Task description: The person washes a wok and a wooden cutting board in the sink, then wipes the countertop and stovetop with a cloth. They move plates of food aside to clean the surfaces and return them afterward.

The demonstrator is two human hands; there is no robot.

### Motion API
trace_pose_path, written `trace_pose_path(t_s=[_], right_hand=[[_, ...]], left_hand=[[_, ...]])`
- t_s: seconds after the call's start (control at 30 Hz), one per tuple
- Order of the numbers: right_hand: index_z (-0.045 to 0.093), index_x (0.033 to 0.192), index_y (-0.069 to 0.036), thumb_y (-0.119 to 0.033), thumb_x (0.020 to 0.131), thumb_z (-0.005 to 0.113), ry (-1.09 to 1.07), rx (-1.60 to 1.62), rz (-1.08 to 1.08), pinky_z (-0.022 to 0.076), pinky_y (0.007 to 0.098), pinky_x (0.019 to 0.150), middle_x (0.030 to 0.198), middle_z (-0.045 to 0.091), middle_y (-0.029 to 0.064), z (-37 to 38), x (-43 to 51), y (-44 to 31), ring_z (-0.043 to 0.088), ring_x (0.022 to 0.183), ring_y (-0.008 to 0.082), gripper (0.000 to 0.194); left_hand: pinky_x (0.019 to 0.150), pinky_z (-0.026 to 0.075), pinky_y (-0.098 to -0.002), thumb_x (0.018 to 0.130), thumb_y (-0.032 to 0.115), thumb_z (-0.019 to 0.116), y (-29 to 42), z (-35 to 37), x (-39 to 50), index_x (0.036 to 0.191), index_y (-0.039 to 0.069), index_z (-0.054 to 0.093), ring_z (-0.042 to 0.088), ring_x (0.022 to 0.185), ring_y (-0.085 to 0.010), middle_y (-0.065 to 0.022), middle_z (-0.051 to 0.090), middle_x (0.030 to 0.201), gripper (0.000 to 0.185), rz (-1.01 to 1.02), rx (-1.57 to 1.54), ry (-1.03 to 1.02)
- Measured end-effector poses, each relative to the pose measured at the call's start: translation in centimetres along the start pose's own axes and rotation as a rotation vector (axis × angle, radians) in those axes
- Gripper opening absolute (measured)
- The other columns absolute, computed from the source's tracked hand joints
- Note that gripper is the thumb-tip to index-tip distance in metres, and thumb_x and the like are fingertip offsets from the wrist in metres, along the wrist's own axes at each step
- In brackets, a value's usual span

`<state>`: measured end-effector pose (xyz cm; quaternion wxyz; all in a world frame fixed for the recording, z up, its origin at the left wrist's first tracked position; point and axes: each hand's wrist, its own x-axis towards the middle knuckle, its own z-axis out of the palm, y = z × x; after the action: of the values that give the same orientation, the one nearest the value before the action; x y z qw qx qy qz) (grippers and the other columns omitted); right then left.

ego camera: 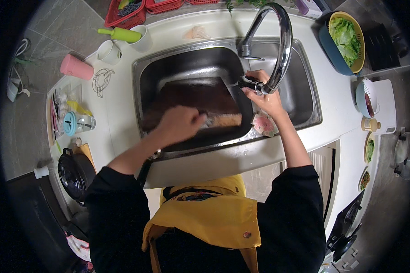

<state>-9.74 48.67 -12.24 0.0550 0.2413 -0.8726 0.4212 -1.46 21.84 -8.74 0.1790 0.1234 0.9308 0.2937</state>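
Note:
In the left basin of a steel double sink (191, 56) lies a dark brown board (198, 92), apparently wooden, with a lighter brown patch (227, 120) on its near right edge. My left hand (181, 124) is over the board's near side, fingers curled and blurred by motion; whether it holds anything is hidden. My right hand (264, 90) grips the black and chrome spray head (251, 83) at the end of the arched chrome faucet (287, 44). The spray head points left toward the board. Below my right hand, a pink-patterned sponge (264, 124) rests on the sink's divider.
White cups (108, 53), a green-handled rolling pin (121, 34), a pink cup (77, 66) and a wire rack (102, 82) stand left. A lidded black pot (73, 174) is nearer. Lettuce (345, 41) fills a colander (338, 70) at right. Red baskets (126, 20) line the back.

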Motion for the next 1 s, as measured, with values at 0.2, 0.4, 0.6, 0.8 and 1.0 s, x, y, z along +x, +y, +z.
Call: trace_pose_path(t_s=[0.2, 0.4, 0.6, 0.8, 1.0], right_hand=[[0.053, 0.109, 0.001, -0.01, 0.077, 0.068, -0.009, 0.349, 0.179, 0.0503, 0.028, 0.074, 0.099, 0.058, 0.0086, 0.6, -1.7, 0.6, 0.06, 0.087, 0.0149, 0.037], [0.051, 0.11, 0.0, -0.006, 0.081, 0.067, 0.134, 0.641, 0.256, 0.0517, 0.0225, 0.064, 0.097, 0.058, 0.0056, 3.3, -1.8, -0.8, 0.059, 0.076, 0.0103, 0.034], [0.05, 0.107, -0.001, -0.004, 0.079, 0.067, 0.013, 0.82, 0.451, 0.0503, 0.0221, 0.061, 0.092, 0.056, 0.0066, 5.2, -2.3, -3.3, 0.057, 0.071, 0.0092, 0.033], [0.048, 0.107, -0.001, -0.005, 0.08, 0.065, 0.247, 0.641, 0.266, 0.0488, 0.0216, 0.055, 0.087, 0.057, 0.0063, 7.2, -0.2, -2.9, 0.057, 0.064, 0.0083, 0.033], [0.051, 0.106, 0.001, -0.006, 0.075, 0.069, 0.222, 0.503, 0.302, 0.0494, 0.0228, 0.067, 0.101, 0.056, 0.0091, 5.5, -0.5, -1.9, 0.057, 0.081, 0.0119, 0.036]], left_hand=[[0.061, 0.048, -0.0445, 0.086, 0.048, 0.047, -2.4, -7.1, 8.2, 0.057, 0.004, 0.064, 0.061, 0.059, -0.0345, -0.0143, 0.059, 0.055, 0.055, -0.243, 0.153, 0.428], [0.058, 0.044, -0.0355, 0.084, 0.036, 0.054, -9.5, -10.6, 10.0, 0.066, 0.001, 0.065, 0.059, 0.057, -0.023, -0.0111, 0.059, 0.057, 0.041, -0.357, -0.192, 0.536], [0.04, 0.024, -0.0239, 0.088, 0.018, 0.054, -11.9, -8.7, 6.1, 0.055, 0.009, 0.055, 0.034, 0.041, -0.0039, 0.0062, 0.043, 0.049, 0.034, -0.291, -0.836, 0.755], [0.04, 0.02, -0.0227, 0.09, 0.017, 0.053, -14.1, -8.5, 2.4, 0.054, 0.009, 0.052, 0.031, 0.041, -0.0023, 0.0071, 0.04, 0.049, 0.037, -0.305, -0.892, 0.864], [0.04, 0.02, -0.0227, 0.09, 0.019, 0.055, -16.0, -7.8, 0.6, 0.052, 0.009, 0.051, 0.031, 0.041, -0.0035, 0.0064, 0.037, 0.047, 0.039, -0.266, -0.888, 0.833]])
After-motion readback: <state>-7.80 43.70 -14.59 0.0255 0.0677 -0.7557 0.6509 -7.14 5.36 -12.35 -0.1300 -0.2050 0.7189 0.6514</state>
